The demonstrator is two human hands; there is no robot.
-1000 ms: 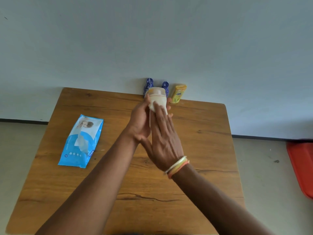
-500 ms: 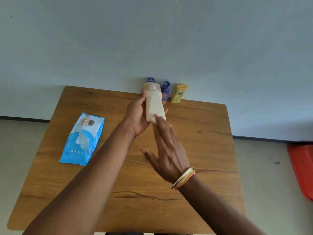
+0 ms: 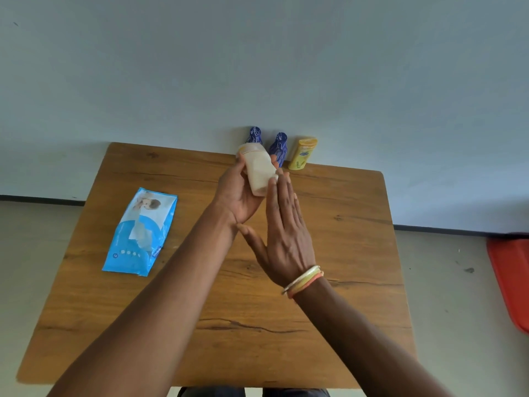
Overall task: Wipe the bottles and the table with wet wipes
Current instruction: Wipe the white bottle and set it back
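My left hand [image 3: 239,196] grips a cream-white bottle [image 3: 257,170] with a pale orange cap, held tilted above the wooden table [image 3: 343,224]. My right hand [image 3: 283,233] is flat with straight fingers, its fingertips touching the bottle's lower end. Whether a wipe lies under that palm is hidden. Two dark blue bottles [image 3: 279,149] and a yellow bottle [image 3: 302,153] stand at the table's far edge against the wall. A blue pack of wet wipes [image 3: 140,232] lies flat on the left part of the table.
A pale wall [image 3: 257,67] rises directly behind the table. A red plastic object [image 3: 512,279] sits on the floor at the right edge of view. Grey floor surrounds the table on both sides.
My right hand slid down along the bottle from covering its side to touching only its lower end. The left hand has tilted the bottle a little to the left.
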